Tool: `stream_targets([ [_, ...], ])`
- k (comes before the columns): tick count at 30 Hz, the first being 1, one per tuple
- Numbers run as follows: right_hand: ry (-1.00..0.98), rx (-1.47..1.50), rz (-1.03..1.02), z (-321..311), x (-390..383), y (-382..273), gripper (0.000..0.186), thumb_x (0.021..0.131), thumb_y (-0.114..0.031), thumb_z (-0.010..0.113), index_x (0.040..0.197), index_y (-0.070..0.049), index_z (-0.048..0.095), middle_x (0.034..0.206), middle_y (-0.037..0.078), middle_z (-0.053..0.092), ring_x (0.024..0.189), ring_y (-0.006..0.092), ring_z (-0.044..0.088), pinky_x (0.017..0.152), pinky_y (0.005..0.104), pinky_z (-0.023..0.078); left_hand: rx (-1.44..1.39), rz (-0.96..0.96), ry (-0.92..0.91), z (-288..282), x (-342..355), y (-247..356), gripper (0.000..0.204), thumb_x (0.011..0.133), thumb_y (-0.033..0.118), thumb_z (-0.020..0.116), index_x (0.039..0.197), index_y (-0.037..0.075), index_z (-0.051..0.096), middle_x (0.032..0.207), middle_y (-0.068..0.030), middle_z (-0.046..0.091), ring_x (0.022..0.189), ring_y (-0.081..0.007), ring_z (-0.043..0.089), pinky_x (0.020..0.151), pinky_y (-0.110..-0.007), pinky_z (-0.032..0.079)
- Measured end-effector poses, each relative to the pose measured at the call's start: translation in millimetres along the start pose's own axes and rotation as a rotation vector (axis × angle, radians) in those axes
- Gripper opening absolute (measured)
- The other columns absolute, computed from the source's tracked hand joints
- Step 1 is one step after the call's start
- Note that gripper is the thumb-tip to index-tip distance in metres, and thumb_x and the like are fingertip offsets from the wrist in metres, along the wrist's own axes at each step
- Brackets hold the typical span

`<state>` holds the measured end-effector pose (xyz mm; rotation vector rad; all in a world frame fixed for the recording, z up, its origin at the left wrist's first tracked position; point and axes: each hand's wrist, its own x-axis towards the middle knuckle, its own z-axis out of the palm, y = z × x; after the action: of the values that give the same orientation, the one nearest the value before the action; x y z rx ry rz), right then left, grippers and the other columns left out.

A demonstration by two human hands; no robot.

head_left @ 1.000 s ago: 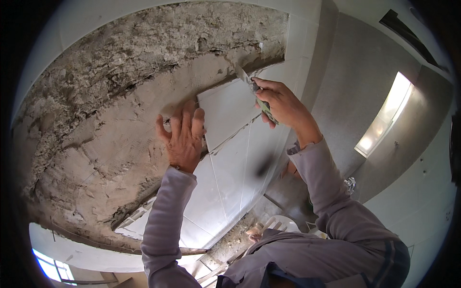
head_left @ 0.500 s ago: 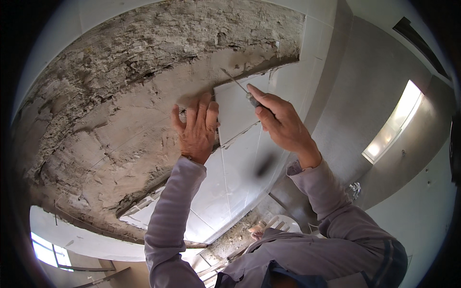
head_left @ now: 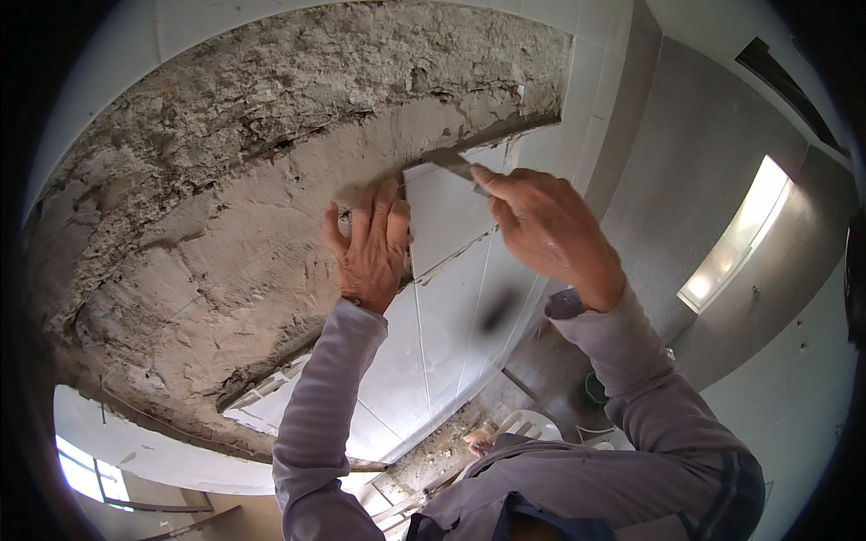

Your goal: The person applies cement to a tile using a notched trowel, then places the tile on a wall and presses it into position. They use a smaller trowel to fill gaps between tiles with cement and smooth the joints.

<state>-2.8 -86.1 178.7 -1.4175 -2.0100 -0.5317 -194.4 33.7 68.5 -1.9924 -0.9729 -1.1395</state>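
Daylight scene, evenly lit, moderately bright. Main source: window (head_left: 732, 252) at right, blown out to white, no detail inside it. Second window (head_left: 86, 469) at lower left, bright but less clipped. Rough mortar wall (head_left: 225, 225) reads sharp, texture crisp, soft shadows in its cracks. Right hand (head_left: 546, 225) is slightly motion-blurred; left hand (head_left: 370, 248) is sharper and casts a faint shadow on the mortar. Dark smudge-like shadow on the tiles (head_left: 451, 307) below the right hand. Heavy fisheye: straight edges bow, black vignette rings the corners.
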Motion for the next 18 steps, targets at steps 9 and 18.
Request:
stream_targets([
  [9,-0.050,-0.066,-0.049,-20,6,4,0.032,0.086,-0.003,0.060,0.118,-0.001,0.066,0.076,0.019,0.065,0.066,0.0329,0.064,0.064,0.0422,0.052,0.012,-0.019,-0.029,-1,-1,1,0.073,0.067,0.033,0.080,0.130,0.018,0.046,0.141,0.0018,0.047,0.132,-0.0206,0.041,0.111,-0.060,0.011],
  [18,0.025,-0.041,0.004,2,-20,41,0.041,0.087,-0.003,0.062,0.128,-0.008,0.062,0.081,0.011,0.063,0.064,0.0248,0.061,0.059,0.0371,0.051,0.041,-0.029,-0.052,-14,3,4,0.073,0.069,0.031,0.081,0.133,0.021,0.048,0.139,0.0041,0.050,0.129,-0.0186,0.044,0.112,-0.063,0.006],
])
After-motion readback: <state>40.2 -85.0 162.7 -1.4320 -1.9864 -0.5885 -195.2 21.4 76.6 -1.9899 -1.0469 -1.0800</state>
